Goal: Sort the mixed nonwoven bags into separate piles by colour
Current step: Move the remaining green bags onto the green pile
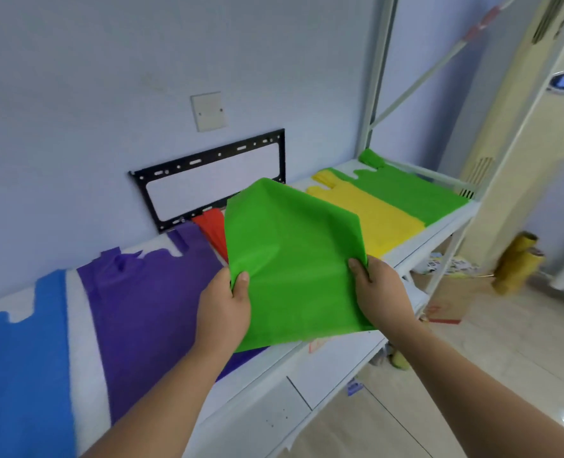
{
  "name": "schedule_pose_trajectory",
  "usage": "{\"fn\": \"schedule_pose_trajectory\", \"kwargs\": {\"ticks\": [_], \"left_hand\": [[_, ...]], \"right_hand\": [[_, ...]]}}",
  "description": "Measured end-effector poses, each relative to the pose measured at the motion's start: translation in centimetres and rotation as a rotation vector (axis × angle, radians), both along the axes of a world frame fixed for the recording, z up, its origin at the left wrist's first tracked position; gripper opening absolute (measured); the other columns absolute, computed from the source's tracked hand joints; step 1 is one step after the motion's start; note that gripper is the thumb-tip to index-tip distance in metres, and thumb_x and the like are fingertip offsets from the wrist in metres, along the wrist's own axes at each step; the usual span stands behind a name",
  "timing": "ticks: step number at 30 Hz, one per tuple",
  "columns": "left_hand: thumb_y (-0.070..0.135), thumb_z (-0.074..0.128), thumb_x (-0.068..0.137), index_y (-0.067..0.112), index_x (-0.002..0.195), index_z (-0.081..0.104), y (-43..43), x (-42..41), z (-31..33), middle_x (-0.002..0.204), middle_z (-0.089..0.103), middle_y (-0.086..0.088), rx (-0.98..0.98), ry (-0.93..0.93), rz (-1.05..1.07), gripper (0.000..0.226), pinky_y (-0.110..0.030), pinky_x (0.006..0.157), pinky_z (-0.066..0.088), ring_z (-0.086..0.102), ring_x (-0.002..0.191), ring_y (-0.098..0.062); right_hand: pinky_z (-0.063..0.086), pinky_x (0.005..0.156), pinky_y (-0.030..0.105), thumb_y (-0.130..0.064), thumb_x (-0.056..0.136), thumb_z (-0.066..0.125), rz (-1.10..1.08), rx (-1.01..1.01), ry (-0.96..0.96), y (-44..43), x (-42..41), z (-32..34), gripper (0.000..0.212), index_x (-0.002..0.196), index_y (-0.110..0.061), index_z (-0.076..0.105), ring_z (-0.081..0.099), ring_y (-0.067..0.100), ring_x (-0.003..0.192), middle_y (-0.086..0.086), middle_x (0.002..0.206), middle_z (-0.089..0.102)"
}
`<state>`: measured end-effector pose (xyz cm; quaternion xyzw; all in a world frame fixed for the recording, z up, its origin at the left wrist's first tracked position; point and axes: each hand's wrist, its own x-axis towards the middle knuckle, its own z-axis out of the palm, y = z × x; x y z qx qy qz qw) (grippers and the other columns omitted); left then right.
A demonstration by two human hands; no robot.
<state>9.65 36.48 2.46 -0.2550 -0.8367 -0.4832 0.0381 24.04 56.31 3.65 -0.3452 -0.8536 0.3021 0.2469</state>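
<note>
A person is standing in front of a white shelf (82, 342) and is holding a green nonwoven bag (294, 259) in the air with both hands. The left hand (224, 309) is gripping the left edge of this bag, with the thumb lying on top of the fabric and the other fingers hidden under it. The right hand (383, 292) is gripping the right edge in the same way, thumb on top. The bag is hanging a little above the shelf, tilted, and it is covering most of a red bag (213, 231) and one corner of a purple bag (148, 299).

On the shelf the other bags are lying flat in a row along the wall. A blue bag (19, 368) is lying at the far left, the purple one just beside it with a strip of bare shelf between them. To the right of the red one a yellow bag (373, 213) is lying, and a green pile (413, 193) is touching it at the far right end.

A black mounting bracket (207, 157) is hanging on the wall behind the shelf, under a blank wall plate (208, 110). Further right a standing air conditioner (522, 127) is rising from the floor, with yellowish film rolls (518, 259) near its base and a cardboard box (449, 302) beside them.
</note>
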Motion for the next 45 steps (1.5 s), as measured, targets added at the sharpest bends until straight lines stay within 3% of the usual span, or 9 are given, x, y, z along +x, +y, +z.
{"fn": "schedule_pose_trajectory", "kwargs": {"ticks": [6,11,16,21,26,28,35,42,45], "left_hand": [[0.024,0.055,0.099,0.014,0.079,0.054,10.2,3.4,0.2,0.068,0.057,0.005,-0.018,0.001,-0.147,0.023,-0.030,0.053,0.033,0.050,0.060,-0.017],[0.023,0.055,0.099,0.014,0.081,0.057,18.0,3.5,0.6,0.073,0.060,0.004,-0.033,0.006,-0.234,0.021,-0.035,0.059,0.035,0.055,0.068,-0.021],[0.025,0.055,0.099,0.011,0.086,0.061,25.2,1.8,-1.3,0.081,0.066,-0.003,-0.052,-0.048,-0.262,0.020,-0.039,0.065,0.045,0.060,0.076,-0.025],[0.025,0.054,0.099,0.013,0.071,0.046,32.5,-1.5,-2.2,0.066,0.052,-0.002,-0.035,-0.100,-0.214,0.031,-0.038,0.055,0.023,0.048,0.061,-0.024],[0.033,0.050,0.101,0.004,0.077,0.050,38.6,-6.0,-2.2,0.070,0.055,-0.017,-0.037,-0.138,-0.159,0.036,-0.042,0.052,0.035,0.052,0.064,-0.034],[0.036,0.049,0.101,0.002,0.080,0.051,40.6,-7.5,-2.1,0.073,0.054,-0.021,-0.062,-0.148,-0.121,0.040,-0.042,0.052,0.034,0.051,0.064,-0.037],[0.029,0.050,0.101,0.013,0.078,0.054,48.7,-12.1,1.5,0.069,0.054,-0.001,-0.088,-0.075,0.007,0.028,-0.034,0.050,0.027,0.050,0.063,-0.022],[0.030,0.047,0.103,0.003,0.081,0.047,56.3,-13.0,7.9,0.063,0.047,-0.006,0.055,0.200,0.182,0.035,-0.033,0.047,0.026,0.037,0.052,-0.017],[0.030,0.049,0.102,0.005,0.080,0.048,59.1,-11.8,5.9,0.067,0.049,-0.005,0.038,0.117,0.250,0.033,-0.037,0.053,0.029,0.041,0.058,-0.020]], "right_hand": [[0.039,0.055,0.036,-0.037,0.103,0.039,-0.123,-0.018,-0.063,8.9,5.6,-0.4,0.036,0.080,-0.012,0.053,0.055,0.022,0.064,0.006,0.070,0.057],[0.037,0.056,0.035,-0.035,0.103,0.040,-0.209,-0.028,-0.093,15.0,7.5,-0.4,0.033,0.083,-0.011,0.054,0.050,0.015,0.060,0.001,0.068,0.055],[0.047,0.059,0.039,-0.040,0.102,0.040,-0.227,-0.024,-0.171,22.5,6.4,-0.8,0.038,0.078,-0.012,0.050,0.056,0.023,0.063,0.007,0.069,0.058],[0.053,0.065,0.042,-0.043,0.101,0.038,-0.205,0.010,-0.242,30.7,1.9,-1.3,0.040,0.078,-0.013,0.049,0.057,0.025,0.064,0.008,0.070,0.058],[0.035,0.052,0.032,-0.039,0.103,0.040,-0.141,0.012,-0.279,37.7,-3.7,-0.4,0.041,0.069,-0.015,0.041,0.049,0.020,0.058,0.005,0.065,0.050],[0.039,0.055,0.033,-0.040,0.102,0.041,-0.114,0.012,-0.283,40.3,-5.6,-0.1,0.041,0.070,-0.015,0.043,0.049,0.021,0.060,0.006,0.066,0.051],[0.045,0.066,0.037,-0.040,0.100,0.043,0.028,0.054,-0.202,50.4,-12.9,2.1,0.038,0.078,-0.011,0.052,0.058,0.032,0.075,0.009,0.074,0.058],[0.037,0.063,0.034,-0.038,0.100,0.044,0.160,0.112,0.107,59.7,-17.8,8.0,0.029,0.082,-0.016,0.053,0.052,0.027,0.075,0.006,0.080,0.061],[0.035,0.063,0.033,-0.039,0.099,0.047,0.183,0.075,0.025,62.9,-17.3,6.6,0.030,0.082,-0.016,0.052,0.052,0.028,0.075,0.005,0.078,0.057]]}}
